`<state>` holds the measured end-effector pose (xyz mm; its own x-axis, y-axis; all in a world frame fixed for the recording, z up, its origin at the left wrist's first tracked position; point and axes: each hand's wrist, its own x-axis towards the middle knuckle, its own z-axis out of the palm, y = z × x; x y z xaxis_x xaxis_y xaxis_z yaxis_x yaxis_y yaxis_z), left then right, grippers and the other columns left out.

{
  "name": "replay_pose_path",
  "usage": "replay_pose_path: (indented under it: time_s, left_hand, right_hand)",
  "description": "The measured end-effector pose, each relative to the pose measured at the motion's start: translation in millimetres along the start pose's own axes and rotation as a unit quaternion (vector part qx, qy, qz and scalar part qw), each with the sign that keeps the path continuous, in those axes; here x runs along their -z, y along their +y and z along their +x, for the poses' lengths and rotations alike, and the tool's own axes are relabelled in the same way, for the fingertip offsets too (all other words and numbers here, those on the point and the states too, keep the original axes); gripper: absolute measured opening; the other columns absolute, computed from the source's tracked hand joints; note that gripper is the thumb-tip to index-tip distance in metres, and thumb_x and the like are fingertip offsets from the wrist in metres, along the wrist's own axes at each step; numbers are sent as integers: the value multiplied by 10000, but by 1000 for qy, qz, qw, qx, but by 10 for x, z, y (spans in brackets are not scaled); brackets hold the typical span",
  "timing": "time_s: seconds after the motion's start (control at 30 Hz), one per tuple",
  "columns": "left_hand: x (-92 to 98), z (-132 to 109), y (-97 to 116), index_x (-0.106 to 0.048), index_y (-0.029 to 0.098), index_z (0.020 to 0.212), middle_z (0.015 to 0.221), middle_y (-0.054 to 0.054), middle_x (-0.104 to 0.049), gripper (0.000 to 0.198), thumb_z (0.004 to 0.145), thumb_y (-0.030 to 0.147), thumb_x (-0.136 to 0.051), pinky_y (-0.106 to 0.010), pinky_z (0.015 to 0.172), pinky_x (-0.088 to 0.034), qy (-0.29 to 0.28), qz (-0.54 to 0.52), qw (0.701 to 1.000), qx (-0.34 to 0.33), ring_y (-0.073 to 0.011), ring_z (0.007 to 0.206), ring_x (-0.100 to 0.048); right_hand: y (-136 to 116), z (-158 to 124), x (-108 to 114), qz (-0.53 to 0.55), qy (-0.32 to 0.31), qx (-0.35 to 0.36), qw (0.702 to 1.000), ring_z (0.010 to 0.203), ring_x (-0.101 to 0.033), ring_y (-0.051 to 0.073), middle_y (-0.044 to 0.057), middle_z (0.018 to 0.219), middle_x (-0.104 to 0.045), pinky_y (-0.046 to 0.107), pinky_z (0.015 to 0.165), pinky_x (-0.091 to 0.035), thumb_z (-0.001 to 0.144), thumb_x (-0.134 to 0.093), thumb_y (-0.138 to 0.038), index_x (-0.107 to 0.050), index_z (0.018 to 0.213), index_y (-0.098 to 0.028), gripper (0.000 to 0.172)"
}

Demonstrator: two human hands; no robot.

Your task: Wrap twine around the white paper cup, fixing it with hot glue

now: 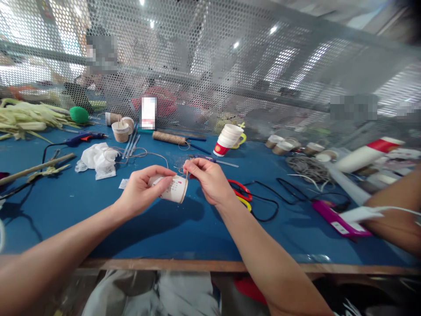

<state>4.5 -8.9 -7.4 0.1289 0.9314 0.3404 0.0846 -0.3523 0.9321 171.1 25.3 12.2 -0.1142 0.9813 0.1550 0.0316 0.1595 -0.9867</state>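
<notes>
My left hand (142, 186) is closed around a small white paper cup (176, 189), held on its side above the blue table (98, 219). My right hand (207, 177) pinches a thin brown twine (144, 153) at the cup's rim. The twine trails back across the table toward the left. Red and yellow scissors (241, 195) lie just right of my right hand.
A stack of paper cups (228, 138), a twine spool (169, 138), twine-wrapped cups (120, 131), a blue glue gun (82, 138), white cloth (97, 160) and a pink phone (335, 219) lie around. Another person's forearm (394, 206) rests at right. A mesh screen (230, 66) stands behind.
</notes>
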Motion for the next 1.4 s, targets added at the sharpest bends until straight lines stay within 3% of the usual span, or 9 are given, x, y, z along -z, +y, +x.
replay_pose_path:
  time_s: [0.9,1.23,1.4]
  left_hand:
    - [21,-19,12,-677,137,815,738,-32,-672,177,740,281,-607,-155,482,-425,46,8,997,-59,-87,558,-541]
    - [19,-18,12,-674,134,810,733,-37,-664,172,742,274,-599,-165,517,-437,31,18,997,-65,-102,589,-556]
    - [17,-24,10,-674,136,817,742,-37,-669,175,742,276,-600,-165,519,-441,28,15,998,-63,-103,591,-561]
  right_hand:
    - [96,-9,-43,28,-30,-48,998,589,-477,97,-18,623,-567,274,626,-368,608,-704,-409,-597,633,-158,275]
    - [21,-10,12,25,10,20,999,606,-487,92,-12,629,-597,251,617,-357,659,-686,-343,-608,612,-175,192]
    - [12,-8,7,7,8,19,1000,592,-481,94,-9,629,-596,256,613,-361,667,-673,-355,-603,614,-174,201]
